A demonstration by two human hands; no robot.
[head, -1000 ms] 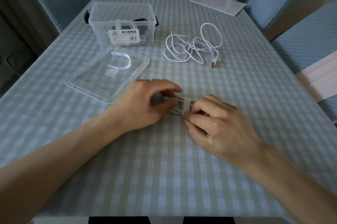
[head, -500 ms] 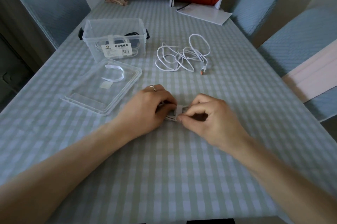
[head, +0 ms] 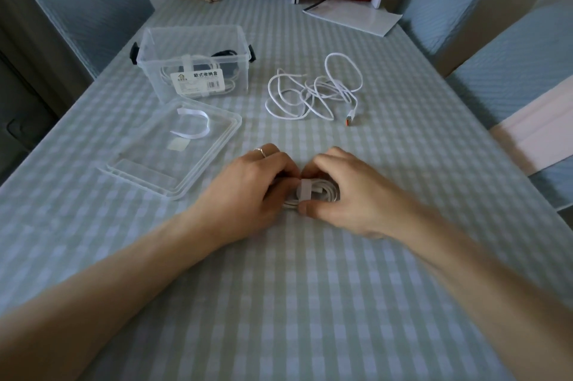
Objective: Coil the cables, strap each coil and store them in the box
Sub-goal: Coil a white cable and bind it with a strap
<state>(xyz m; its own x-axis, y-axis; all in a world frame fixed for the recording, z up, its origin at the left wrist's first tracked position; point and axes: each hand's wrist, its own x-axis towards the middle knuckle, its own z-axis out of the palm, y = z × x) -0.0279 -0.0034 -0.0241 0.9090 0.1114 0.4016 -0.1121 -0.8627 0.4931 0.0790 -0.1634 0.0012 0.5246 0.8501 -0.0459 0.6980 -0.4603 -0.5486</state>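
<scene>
Both hands hold the coil (head: 319, 191) on the table (head: 310, 303), mid-width and well in from every edge. The left hand (head: 248, 186) grips its left end; the right hand (head: 347, 191) curls over the right, thumb at the strap (head: 304, 189). The lid (head: 148, 163) lies just left, the box (head: 198, 48) behind it, and the loose cable (head: 313, 92) beyond. Bare cloth lies nearer. Compared with half a second ago, the right fingers have closed over the coil.

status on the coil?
Both hands gripping coil, strap wrapped on. Loose cable waits. Box open, path unblocked.
</scene>
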